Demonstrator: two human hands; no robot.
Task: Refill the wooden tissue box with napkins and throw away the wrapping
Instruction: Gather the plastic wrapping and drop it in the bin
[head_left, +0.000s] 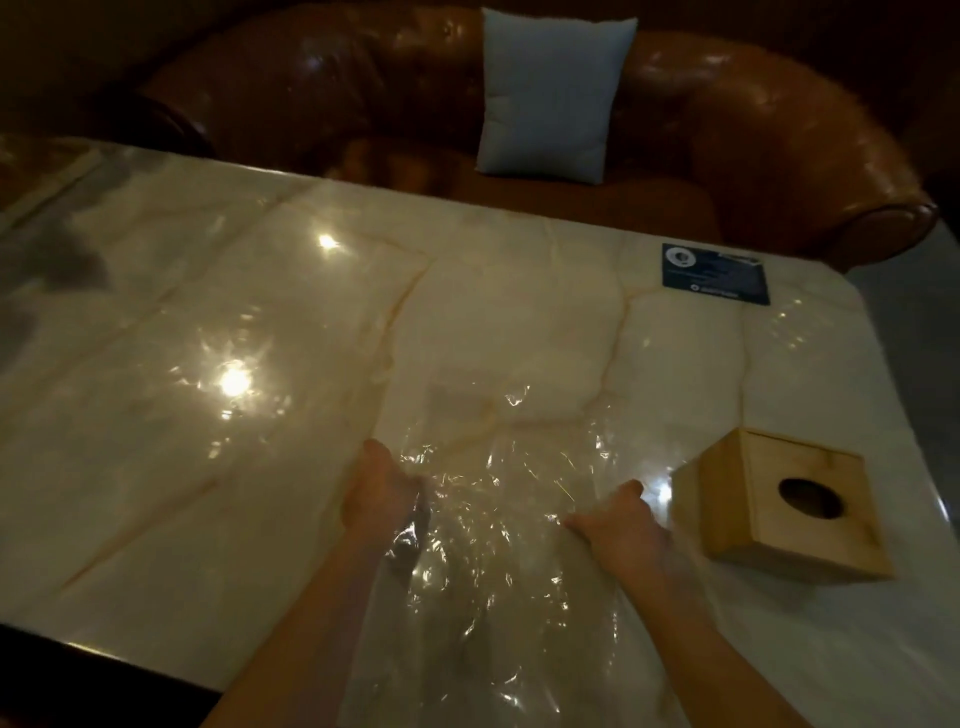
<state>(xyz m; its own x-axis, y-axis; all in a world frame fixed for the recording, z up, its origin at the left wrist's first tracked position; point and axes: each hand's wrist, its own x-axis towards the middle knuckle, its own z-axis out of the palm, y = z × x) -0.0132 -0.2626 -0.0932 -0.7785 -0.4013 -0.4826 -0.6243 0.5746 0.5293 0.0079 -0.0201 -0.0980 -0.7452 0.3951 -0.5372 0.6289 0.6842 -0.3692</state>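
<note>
The 2 hands, left hand (382, 491) and right hand (621, 525), are apart and each pinches a side of the clear wrapping (498, 519) just left of the wooden tissue box (779, 501), so I think scrunching it small helps before binning.

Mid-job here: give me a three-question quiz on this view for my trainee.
1. True or false: both hands grip the clear plastic wrapping.
2. Which hand is nearer the wooden tissue box? A) left hand B) right hand
3. Fill in: the dark card lies near the table's ____ edge, by the sofa.

Key: 1. True. 2. B. 3. Far.
</note>
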